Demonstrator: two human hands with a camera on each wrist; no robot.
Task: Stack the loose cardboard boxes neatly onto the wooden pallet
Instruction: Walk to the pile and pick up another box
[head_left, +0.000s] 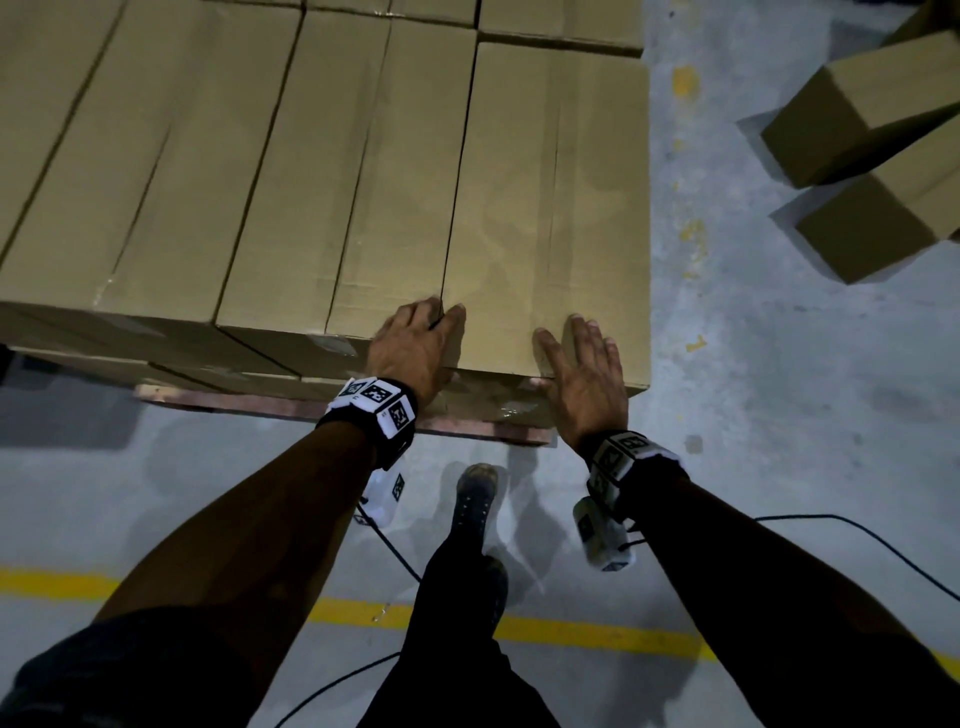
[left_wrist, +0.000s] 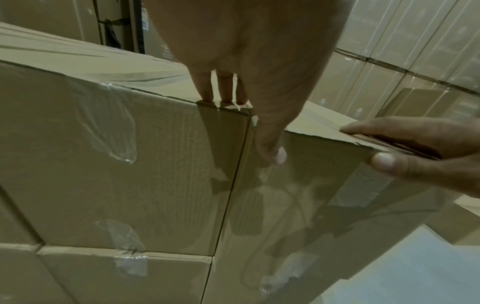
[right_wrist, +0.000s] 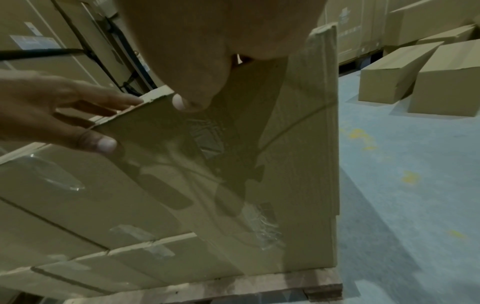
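Head view: both hands laid on the near edge of the rightmost top box (head_left: 545, 208), at the right end of the stacked row on the wooden pallet (head_left: 291, 402). Left hand (head_left: 415, 348) spread flat across the seam between that box and its neighbour (head_left: 358, 197), fingers straight on the top, thumb down the front face. Right hand (head_left: 582, 369) flat too, fingers straight on top near the right corner. Two loose boxes (head_left: 872, 156) well apart on the grey floor (head_left: 753, 364) to the right, a yellow line (head_left: 571, 629) below.

Left wrist view: left-hand fingers (left_wrist: 206, 86) straight over the top edge at the seam, thumb pressed on the front face; right hand (left_wrist: 415, 148) at the box's edge, fingers above, thumb on the front.

Right wrist view: right thumb on the front face, other fingers hidden; left hand (right_wrist: 59, 111) at the far top corner; pallet wood (right_wrist: 259, 288) under the stack; loose boxes (right_wrist: 420, 78) beyond on the floor
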